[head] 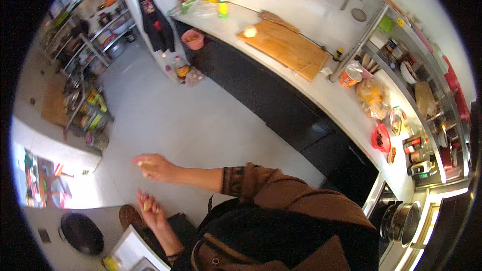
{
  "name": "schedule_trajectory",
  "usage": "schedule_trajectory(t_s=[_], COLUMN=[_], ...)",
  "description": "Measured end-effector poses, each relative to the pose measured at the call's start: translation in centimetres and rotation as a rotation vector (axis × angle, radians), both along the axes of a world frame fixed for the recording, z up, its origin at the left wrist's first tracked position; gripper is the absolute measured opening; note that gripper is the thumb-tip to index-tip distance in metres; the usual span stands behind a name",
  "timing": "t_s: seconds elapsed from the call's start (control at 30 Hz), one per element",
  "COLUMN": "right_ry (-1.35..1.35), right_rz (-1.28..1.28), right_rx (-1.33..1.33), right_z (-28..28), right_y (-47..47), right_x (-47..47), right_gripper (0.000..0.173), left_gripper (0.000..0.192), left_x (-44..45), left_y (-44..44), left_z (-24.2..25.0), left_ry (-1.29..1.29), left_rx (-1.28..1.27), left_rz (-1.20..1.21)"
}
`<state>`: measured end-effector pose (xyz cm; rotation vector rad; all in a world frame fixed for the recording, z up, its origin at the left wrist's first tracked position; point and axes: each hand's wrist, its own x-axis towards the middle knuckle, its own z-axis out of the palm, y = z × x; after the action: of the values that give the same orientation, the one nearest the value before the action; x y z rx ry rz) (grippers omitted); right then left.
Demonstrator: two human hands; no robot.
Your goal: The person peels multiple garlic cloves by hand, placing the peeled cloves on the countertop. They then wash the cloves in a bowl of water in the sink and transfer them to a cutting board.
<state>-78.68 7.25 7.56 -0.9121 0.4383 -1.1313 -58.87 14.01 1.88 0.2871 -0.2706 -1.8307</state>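
Note:
My right hand (160, 168), at the end of a brown patterned sleeve, reaches out over the grey floor. Its fingers curl around small pale-yellow pieces (146, 163), perhaps ginger or garlic; blur hides which. Below it, palm turned up, my left hand (153, 213) holds another small pale-yellow piece (147, 206). The two hands are apart. Near the left forearm is the white edge of a counter (130, 246). A brown round object (130, 216) shows just beyond the left wrist.
A black-fronted counter (226, 20) carries a wooden board (286, 47) with a pale round lump (250, 31). A red bowl (381, 138) and a metal pot (406, 224) are at right. A wok (81, 233) hangs lower left. Loaded racks (92, 51) and an oil bottle (181, 68) border the floor.

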Motion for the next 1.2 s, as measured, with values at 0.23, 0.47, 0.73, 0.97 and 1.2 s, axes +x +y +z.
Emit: schedule_trajectory(t_s=[0.23, 0.47, 0.73, 0.97, 1.2], right_ry=[0.207, 0.82, 1.196, 1.581, 1.464], right_rz=[-0.979, -1.466, -1.565, -1.306, -1.359], right_rx=[-0.276, -0.529, -0.448, -0.361, -0.43], right_z=[7.1, 4.8, 4.2, 0.8, -3.1], right_y=[-5.4, -14.8, -24.8, -31.2, -37.7], right_x=[-19.0, -33.9, -46.8, -55.2, -62.0], right_gripper=[0.014, 0.012, 0.015, 0.03, 0.033], left_gripper=[0.034, 0.034, 0.023, 0.021, 0.027], left_x=[-30.9, -46.7, -62.5, -71.3, -77.9], left_y=[-16.0, -26.8, -40.7, -46.1, -50.5], left_z=[6.7, 6.5, 1.3, -2.4, -3.9], left_ry=[-0.135, -0.468, -0.259, -0.045, 0.086], left_rx=[0.276, 0.151, 0.243, 0.389, 0.475], left_rz=[-0.116, -0.432, -0.806, -1.038, -1.124])
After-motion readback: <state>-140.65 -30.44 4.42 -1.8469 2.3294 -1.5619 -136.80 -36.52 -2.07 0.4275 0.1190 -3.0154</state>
